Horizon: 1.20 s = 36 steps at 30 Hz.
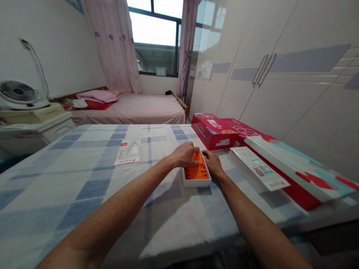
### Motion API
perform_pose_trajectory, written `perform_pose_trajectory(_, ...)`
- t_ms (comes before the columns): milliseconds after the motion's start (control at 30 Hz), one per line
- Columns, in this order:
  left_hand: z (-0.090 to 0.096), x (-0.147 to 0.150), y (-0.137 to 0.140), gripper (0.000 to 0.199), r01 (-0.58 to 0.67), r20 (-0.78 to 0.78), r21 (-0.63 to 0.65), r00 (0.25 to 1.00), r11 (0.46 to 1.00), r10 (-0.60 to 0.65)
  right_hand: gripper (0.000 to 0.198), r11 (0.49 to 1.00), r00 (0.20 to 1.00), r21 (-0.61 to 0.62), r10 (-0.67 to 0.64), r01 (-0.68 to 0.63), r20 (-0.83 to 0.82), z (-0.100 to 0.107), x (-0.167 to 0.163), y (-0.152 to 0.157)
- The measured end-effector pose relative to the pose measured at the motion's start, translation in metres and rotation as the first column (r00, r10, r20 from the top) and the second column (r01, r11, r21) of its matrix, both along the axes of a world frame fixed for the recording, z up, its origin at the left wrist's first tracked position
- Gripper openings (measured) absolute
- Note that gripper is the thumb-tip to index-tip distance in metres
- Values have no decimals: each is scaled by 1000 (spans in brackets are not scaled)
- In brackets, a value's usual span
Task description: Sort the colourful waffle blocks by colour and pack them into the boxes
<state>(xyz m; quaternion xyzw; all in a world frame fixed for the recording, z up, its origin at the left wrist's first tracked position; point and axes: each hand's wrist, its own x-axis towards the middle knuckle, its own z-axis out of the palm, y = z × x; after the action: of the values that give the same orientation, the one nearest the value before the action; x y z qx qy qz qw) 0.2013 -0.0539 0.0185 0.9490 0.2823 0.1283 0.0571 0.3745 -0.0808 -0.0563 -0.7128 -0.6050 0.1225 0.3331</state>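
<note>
A small open white box (196, 183) rests on the checked tablecloth in front of me. Inside it lies a bright orange piece (196, 172) with rows of small square notches or holes. My left hand (185, 154) reaches over the box's left side, its fingers bent down and closed at the orange piece near the far end. Exactly what the fingertips grip is partly hidden. Against the right wall of the box, my right hand (213, 162) curls its fingers around the far right edge and steadies it.
On the left lies a flat printed card (127, 152) with a bulb picture. A red box (214, 130) stands behind on the right, beside a folded white card (260, 168) and a long white-and-red carton (303, 168). Beyond are a bed (148, 106) and wardrobe (280, 101).
</note>
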Motion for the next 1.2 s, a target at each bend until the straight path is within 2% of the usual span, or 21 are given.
perform_pose_trajectory(133,-6,4,2,32,10,47,-14,999,1000,-10,24,1000,1000,1,5,-5,-9,0,1,0)
perform_pose_trajectory(333,-9,8,-1,35,-22,36,-42,999,999,23,24,1000,1000,9,4,-5,11,0,1,0)
perform_pose_trajectory(433,-7,-8,0,35,-31,137,-45,990,998,37,25,1000,1000,11,9,-9,17,-1,1,1)
perform_pose_trajectory(500,-7,-32,4,35,-120,195,-40,973,992,125,25,1000,1000,9,6,-6,22,-2,2,1)
perform_pose_trajectory(533,-7,-47,8,37,-205,210,-23,956,979,205,25,1000,1000,7,4,-4,25,-2,2,2)
perform_pose_trajectory(600,-9,-82,16,42,-406,177,10,900,914,398,25,1000,1000,3,1,-1,27,-3,2,2)
perform_pose_trajectory(633,-11,-100,20,45,-520,133,29,849,854,512,25,1000,1000,3,-1,1,26,-3,2,3)
perform_pose_trajectory(700,-18,-132,26,53,-710,28,53,704,702,710,25,1000,1000,2,-5,5,22,-3,2,3)
perform_pose_trajectory(800,-32,-165,27,69,-856,-134,-13,514,518,847,26,1000,1000,1,-10,10,28,-2,1,2)
perform_pose_trajectory(867,-42,-175,26,75,-894,-191,-40,446,447,875,26,1000,999,-1,-14,14,40,0,1,1)
perform_pose_trajectory(933,-49,-177,25,73,-897,-194,-30,437,440,878,26,1000,998,-5,-19,19,52,1,0,0)
perform_pose_trajectory(1000,-52,-175,25,67,-884,-173,-14,463,468,869,26,1000,998,0,-18,18,59,2,0,-1)
perform_pose_trajectory(1067,-52,-174,25,60,-873,-161,-10,483,488,861,26,1000,998,11,-12,11,62,2,0,-1)
perform_pose_trajectory(1200,-51,-173,27,54,-870,-143,-12,490,494,860,27,1000,1000,21,2,-3,30,1,0,0)
